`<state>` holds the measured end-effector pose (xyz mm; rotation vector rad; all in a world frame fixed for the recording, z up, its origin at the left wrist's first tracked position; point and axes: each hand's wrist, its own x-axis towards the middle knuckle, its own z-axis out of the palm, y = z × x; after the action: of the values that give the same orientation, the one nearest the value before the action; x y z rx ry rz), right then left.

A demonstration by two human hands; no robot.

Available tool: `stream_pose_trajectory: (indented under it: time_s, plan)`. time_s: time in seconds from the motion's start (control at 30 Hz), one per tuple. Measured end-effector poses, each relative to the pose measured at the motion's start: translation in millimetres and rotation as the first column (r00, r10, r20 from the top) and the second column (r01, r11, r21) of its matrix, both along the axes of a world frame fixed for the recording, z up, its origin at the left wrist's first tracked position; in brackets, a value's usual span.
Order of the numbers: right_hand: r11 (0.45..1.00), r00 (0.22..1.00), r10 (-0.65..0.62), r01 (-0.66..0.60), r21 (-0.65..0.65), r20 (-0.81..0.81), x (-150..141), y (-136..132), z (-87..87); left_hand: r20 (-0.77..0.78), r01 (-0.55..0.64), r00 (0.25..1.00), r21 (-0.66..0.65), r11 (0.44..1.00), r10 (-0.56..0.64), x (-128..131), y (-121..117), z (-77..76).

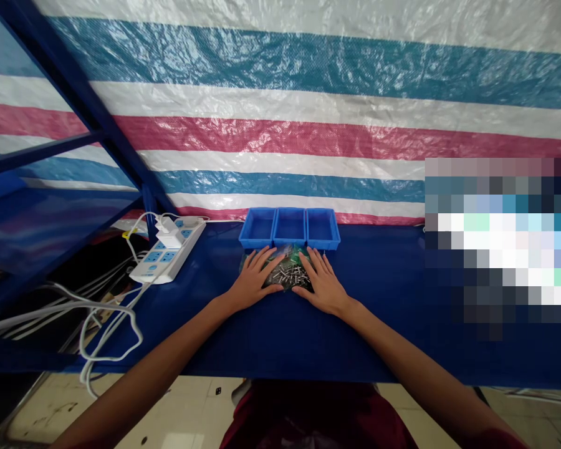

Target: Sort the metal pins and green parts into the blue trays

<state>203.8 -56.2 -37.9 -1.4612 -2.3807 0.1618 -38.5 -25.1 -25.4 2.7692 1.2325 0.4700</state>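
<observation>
A clear plastic bag (287, 274) full of small silvery metal pieces, like screws or rivets, lies on the blue table. My left hand (256, 280) rests on its left side with the fingers spread. On the right side, my right hand (325, 282) lies the same way, fingers apart. Some green shows at the bag's far end between the hands. Just beyond the bag stand three blue trays side by side: a left tray (257, 242), a middle tray (290, 242) and a right tray (323, 243). No contents are visible in them.
A white power strip (161, 265) with a plugged-in white adapter (169, 234) lies to the left. White cables (135, 330) loop over the table's left edge. A blue metal frame (75, 81) rises at the left, before a striped plastic sheet (280, 134). The right side is pixelated.
</observation>
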Motion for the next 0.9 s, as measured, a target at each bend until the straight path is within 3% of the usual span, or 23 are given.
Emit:
stream_pose_trajectory:
  time_s: [0.27, 0.43, 0.6, 0.77, 0.9]
  plan:
    - [0.999, 0.999, 0.036, -0.034, 0.029, -0.041, 1.7, -2.0, 6.7, 0.039, 0.004, 0.999, 0.024, 1.0, -0.005, -0.3, -1.0, 1.4]
    - [0.992, 0.993, 0.026, -0.013, 0.122, -0.111, 3.1, -3.6, 11.1, 0.096, 0.01, 0.995, 0.051, 0.999, -0.015, -0.2, -0.8, 1.1]
    - [0.979, 0.978, -0.031, 0.072, 0.19, -0.208, -0.3, 3.9, 30.0, 0.198, -0.05, 0.98, 0.085, 0.995, 0.033, 11.9, 3.8, 18.1]
    - [0.984, 0.974, -0.14, 0.157, 0.086, -0.18, -11.8, 26.1, 64.8, 0.334, -0.1, 0.94, 0.098, 0.99, 0.062, 36.3, 12.6, 48.3]
    - [0.991, 0.982, -0.135, 0.133, -0.021, -0.133, -14.4, 37.2, 74.3, 0.382, -0.134, 0.921, 0.127, 0.983, 0.077, 43.9, 18.7, 49.4]
